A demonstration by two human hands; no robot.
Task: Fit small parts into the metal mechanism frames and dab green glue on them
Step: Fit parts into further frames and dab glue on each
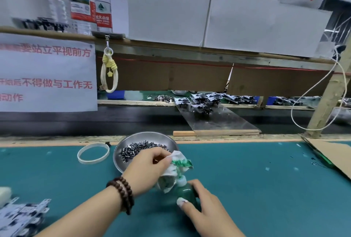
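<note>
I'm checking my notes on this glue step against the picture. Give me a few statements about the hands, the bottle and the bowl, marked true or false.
1. The right hand grips the green glue bottle. True.
2. The left hand holds a green-stained cloth at the bottle's tip. True.
3. The metal bowl holds water. False: it holds small dark metal parts.
4. The bead bracelet is on the right wrist. False: it is on the left wrist.
5. The white ring lies in the bowl. False: it lies on the green mat, left of the bowl.
</note>
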